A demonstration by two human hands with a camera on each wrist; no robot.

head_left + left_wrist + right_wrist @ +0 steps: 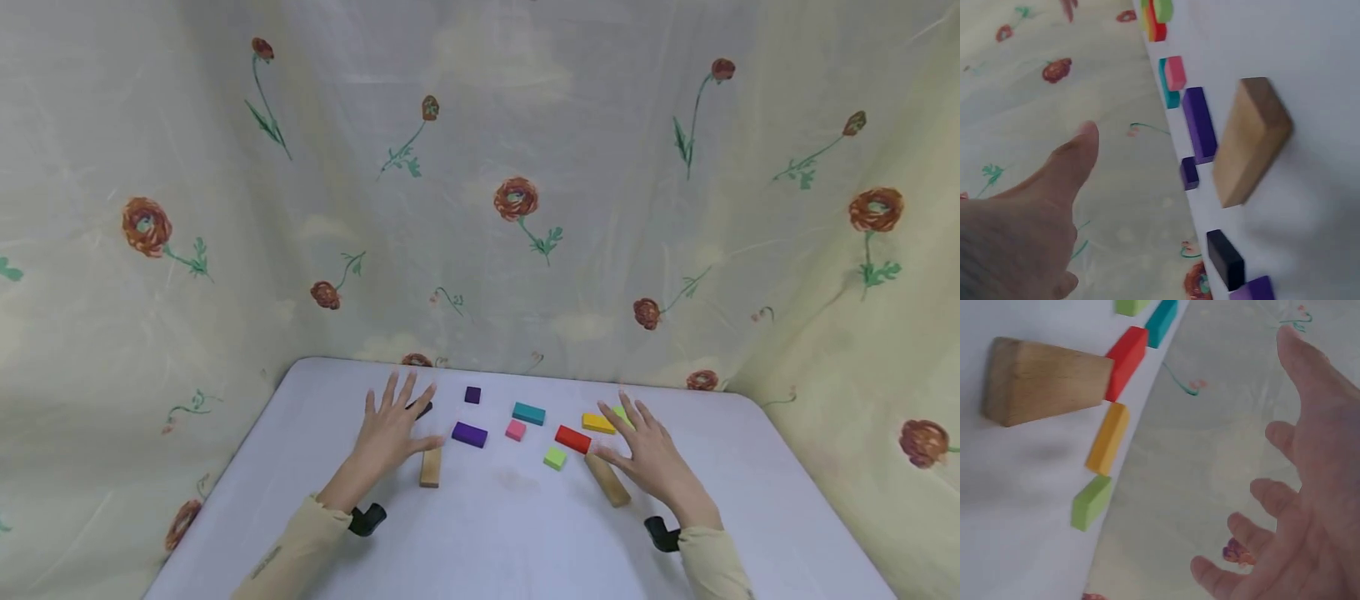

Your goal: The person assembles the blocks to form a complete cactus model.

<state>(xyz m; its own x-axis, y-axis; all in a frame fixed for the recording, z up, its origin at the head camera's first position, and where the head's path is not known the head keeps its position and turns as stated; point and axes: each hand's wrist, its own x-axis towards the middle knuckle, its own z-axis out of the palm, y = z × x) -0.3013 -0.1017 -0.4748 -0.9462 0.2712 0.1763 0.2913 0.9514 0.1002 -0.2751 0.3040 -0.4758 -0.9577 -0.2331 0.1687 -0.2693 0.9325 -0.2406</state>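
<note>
Both hands hover over the bench, spread wide with fingers apart and free. By the left hand [386, 437], a wooden block [430, 469] lies just under and on the near side of the thumb; a black block [1225, 259] sits beyond its fingers, partly hidden in the head view. By the right hand [651, 458], a second wooden block [608, 481] slants below the thumb, with a red block [573, 439] just off the thumb tip; whether those two blocks touch I cannot tell. Past the fingertips are a yellow block [597, 423] and a green block [622, 415], the latter partly covered by the fingers.

Between the hands, from left to right, lie a purple block [469, 434], a pink block [515, 430] and a smaller green block [555, 458]. Farther out sit a dark purple cube [472, 395] and a teal block [528, 413].

Black wrist mounts [367, 520] show below pale sleeves [303, 542]. The white bench [517, 542] reaches beyond the hands to a flowered curtain [465, 217].
</note>
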